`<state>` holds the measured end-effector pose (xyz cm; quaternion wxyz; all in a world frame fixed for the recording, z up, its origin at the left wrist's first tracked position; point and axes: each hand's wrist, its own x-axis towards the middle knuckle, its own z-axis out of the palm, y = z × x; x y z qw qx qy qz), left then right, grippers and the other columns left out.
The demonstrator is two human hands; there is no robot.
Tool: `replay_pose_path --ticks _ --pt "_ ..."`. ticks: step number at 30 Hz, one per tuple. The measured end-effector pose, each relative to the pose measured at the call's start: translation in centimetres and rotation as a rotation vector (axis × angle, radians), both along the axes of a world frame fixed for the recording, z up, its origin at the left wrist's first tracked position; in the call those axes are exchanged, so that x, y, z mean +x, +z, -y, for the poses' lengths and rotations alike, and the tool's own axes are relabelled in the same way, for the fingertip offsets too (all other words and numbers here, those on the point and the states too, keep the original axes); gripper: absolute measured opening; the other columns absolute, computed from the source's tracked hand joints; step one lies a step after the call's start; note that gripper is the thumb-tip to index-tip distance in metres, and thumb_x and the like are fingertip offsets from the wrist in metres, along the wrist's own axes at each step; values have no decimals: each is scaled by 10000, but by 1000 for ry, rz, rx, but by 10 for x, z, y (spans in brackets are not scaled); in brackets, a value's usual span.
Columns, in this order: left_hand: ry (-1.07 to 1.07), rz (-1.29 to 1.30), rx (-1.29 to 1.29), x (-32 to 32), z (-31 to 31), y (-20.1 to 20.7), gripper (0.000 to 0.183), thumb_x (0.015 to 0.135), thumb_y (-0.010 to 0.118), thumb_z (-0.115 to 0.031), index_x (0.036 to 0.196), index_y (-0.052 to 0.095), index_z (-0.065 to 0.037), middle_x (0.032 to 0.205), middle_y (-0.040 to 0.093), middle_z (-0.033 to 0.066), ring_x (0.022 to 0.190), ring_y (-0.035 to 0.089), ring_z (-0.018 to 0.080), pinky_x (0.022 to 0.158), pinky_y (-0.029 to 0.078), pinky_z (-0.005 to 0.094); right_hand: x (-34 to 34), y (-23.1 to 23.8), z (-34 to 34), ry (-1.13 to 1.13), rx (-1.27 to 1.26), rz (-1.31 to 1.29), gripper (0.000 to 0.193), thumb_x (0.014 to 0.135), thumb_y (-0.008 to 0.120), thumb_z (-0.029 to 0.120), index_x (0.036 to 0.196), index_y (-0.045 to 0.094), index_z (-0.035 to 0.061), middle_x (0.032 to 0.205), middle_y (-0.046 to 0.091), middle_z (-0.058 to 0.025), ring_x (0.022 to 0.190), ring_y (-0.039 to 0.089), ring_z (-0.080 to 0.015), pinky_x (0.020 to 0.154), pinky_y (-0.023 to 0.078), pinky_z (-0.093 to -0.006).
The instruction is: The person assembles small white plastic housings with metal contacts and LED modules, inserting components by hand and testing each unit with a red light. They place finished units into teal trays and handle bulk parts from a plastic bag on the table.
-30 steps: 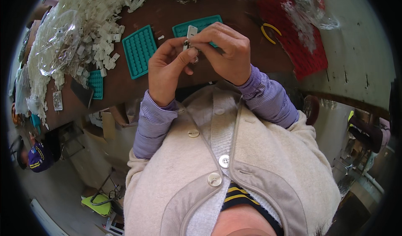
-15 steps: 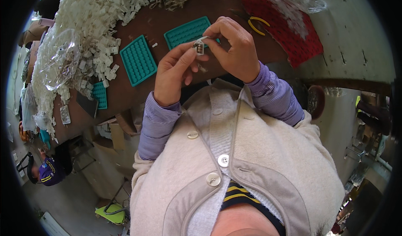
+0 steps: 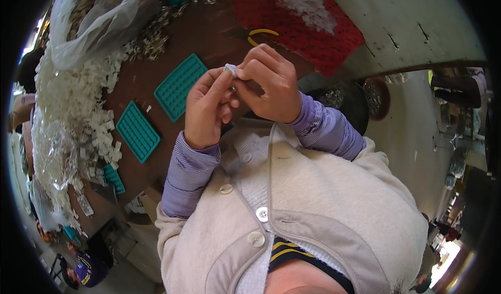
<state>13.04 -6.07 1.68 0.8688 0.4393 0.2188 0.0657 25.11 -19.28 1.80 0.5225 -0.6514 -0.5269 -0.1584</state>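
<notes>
White plastic piece, mostly finger-covered, pinched tight by your left hand and right hand, near the upper teal tray. Metal insert, visible half a second ago, now hidden.

We see only a sliver of the white piece; left hand and right hand cover the rest. The top edge cuts off a bag and the red cloth. We find the brownish bits too small to tell apart.
</notes>
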Motion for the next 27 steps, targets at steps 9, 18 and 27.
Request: replay_pose_path --ticks 9,18,27 --pt "37 76 -93 35 -23 -7 198 1042 660 -107 1240 658 -106 1181 756 115 735 598 19 499 400 141 148 -22 34 -506 -328 204 68 836 776 160 885 795 116 918 670 -61 938 634 -287 836 517 -424" --pt "2 97 8 34 -18 4 300 1084 595 -139 1373 602 -59 1274 713 148 813 650 43 531 474 148 191 -53 32 -540 -389 183 112 843 778 224 884 796 121 921 657 -57 980 626 -294 897 515 -444" --pt "-21 107 69 24 -2 12 289 1083 600 -152 1356 621 -59 1212 737 122 837 673 45 537 476 149 192 -55 22 -592 -508 388 123 851 768 267 919 804 171 959 660 -48 1041 625 -291 917 492 -450"
